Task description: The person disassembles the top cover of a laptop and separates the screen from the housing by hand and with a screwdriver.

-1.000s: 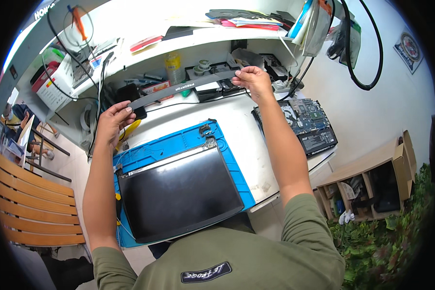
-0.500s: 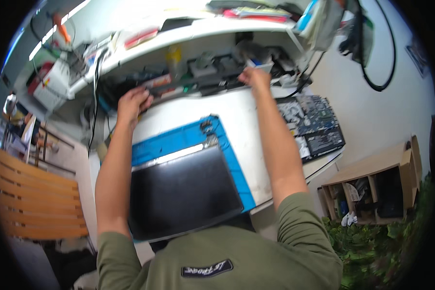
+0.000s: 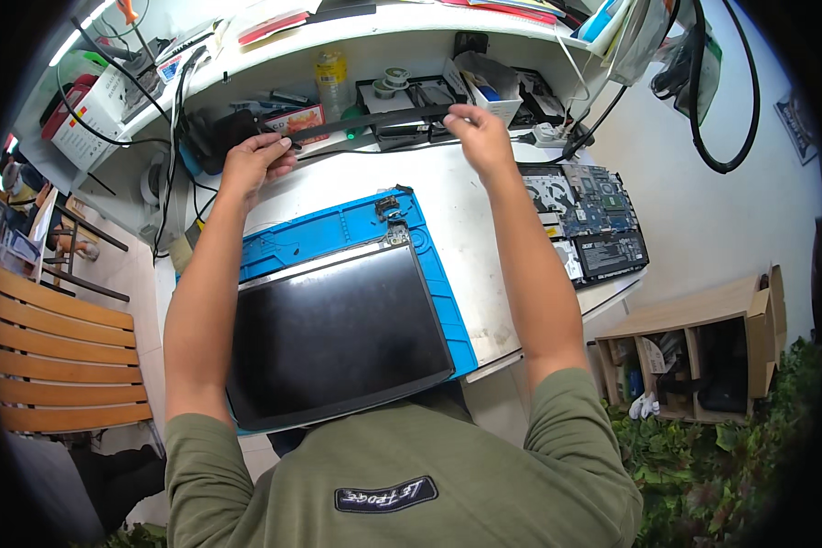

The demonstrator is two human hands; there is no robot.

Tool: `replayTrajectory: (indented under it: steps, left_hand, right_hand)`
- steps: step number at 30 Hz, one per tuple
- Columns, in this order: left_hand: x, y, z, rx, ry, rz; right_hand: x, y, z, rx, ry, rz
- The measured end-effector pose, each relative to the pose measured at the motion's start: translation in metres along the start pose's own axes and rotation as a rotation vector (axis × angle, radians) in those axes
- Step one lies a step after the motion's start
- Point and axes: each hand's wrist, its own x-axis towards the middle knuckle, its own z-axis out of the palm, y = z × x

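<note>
And here's the white workbench [image 3: 484, 320], our clock face! Down at seven o'clock, a blue repair mat [image 3: 315, 230] lies flat, with a black laptop screen [image 3: 338, 329] right on top of it. Over at three, an opened laptop base [image 3: 586, 228], its insides bared! At the back, a yellow-labelled bottle [image 3: 331, 78] stands at eleven. Above runs the white shelf [image 3: 406, 26], red papers [image 3: 274, 27] lying at eleven too.

Head-worn fisheye view, facing down, near the white desk [image 3: 466, 247]
</note>
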Motion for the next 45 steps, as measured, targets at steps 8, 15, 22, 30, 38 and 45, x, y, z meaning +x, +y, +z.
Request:
replayTrajectory:
  steps: [8, 15, 22, 30, 38, 45]
  left_hand:
    - [-0.077, 0.032, -0.031, 0.15, -0.138, 0.101]
    - [-0.183, 0.052, -0.082, 0.36, -0.142, 0.209]
    - [-0.264, 0.019, -0.157, 0.301, 0.047, 0.119]
    - [-0.295, -0.002, -0.176, 0.289, 0.114, 0.006]
    - [-0.254, -0.017, -0.157, 0.674, 0.112, 0.054]
    - [-0.216, -0.026, -0.148, 0.684, 0.128, -0.035]
  right_hand:
    - [-0.079, -0.02, -0.012, -0.24, -0.597, -0.102]
    - [-0.096, -0.013, 0.007, -0.256, -0.682, -0.034]
    - [-0.087, -0.002, 0.028, -0.226, -0.723, -0.069]
    - [-0.114, -0.012, 0.008, -0.248, -0.627, -0.096]
    - [-0.114, -0.011, 0.02, -0.203, -0.628, -0.046]
    - [-0.127, -0.019, 0.004, 0.183, -0.599, 0.212]
